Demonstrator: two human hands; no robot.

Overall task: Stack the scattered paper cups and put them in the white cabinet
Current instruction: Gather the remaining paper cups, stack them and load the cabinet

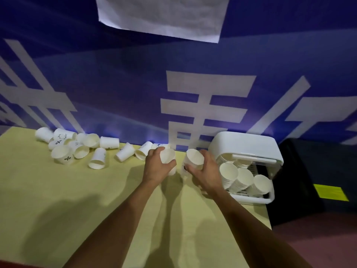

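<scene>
Midway along the far side of the table (58, 190), the left hand (154, 168) curls round one paper cup (167, 158) and the right hand (205, 174) round a second cup (194, 157), the two held close together. Such cups look light, thin-walled and easily crushed, so a gentle grip on the side wall below the rim seems best. Scattered cups (81, 147) lie tumbled far left. The white cabinet (249, 144), at the right, already holds stacks (244, 178) crowding its open front.

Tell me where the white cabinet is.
In the head view the white cabinet sits at the right end of the table, against the blue wall, right of the right hand, with stacked cups inside.
</scene>
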